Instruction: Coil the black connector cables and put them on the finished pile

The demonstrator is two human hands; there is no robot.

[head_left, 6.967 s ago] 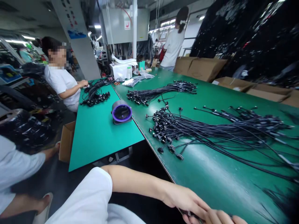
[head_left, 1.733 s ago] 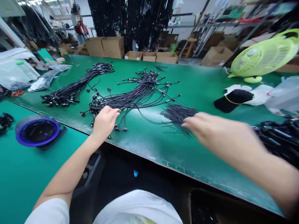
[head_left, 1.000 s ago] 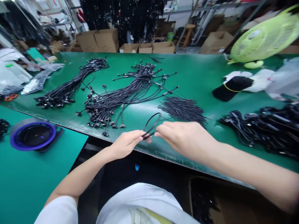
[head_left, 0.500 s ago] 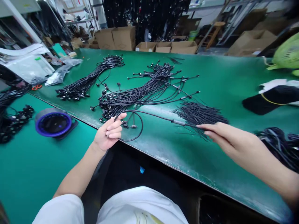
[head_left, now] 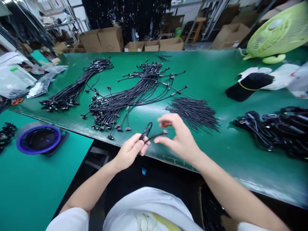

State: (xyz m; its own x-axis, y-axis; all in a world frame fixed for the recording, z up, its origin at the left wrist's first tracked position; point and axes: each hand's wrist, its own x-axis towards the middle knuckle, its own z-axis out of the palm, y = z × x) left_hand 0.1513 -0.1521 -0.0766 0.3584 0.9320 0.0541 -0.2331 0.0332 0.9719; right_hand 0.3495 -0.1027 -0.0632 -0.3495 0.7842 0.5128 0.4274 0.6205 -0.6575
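Note:
A black cable (head_left: 145, 131), gathered into a small coil, is pinched between the thumb and fingers of my left hand (head_left: 131, 150) at the table's near edge. One end of it sticks out to the right, with a grey piece at its tip. Around that end, my right hand (head_left: 179, 138) is open, thumb and fingers apart. Beyond both hands lies a bundle of black cables with connectors (head_left: 134, 93). A pile of thin black ties (head_left: 193, 112) rests just past my right hand.
Another cable bundle (head_left: 80, 81) lies to the left. A blue-rimmed round dish (head_left: 38, 140) sits at the near left. Coiled cables (head_left: 276, 131), a banded black bundle (head_left: 247, 86) and a green fan (head_left: 276, 32) occupy the right. Cardboard boxes (head_left: 110, 38) stand behind the green table (head_left: 211, 67).
The cable, stretched between both hands before, is now coiled up in my left hand. My right hand has come left toward it and opened. The view has turned to the right.

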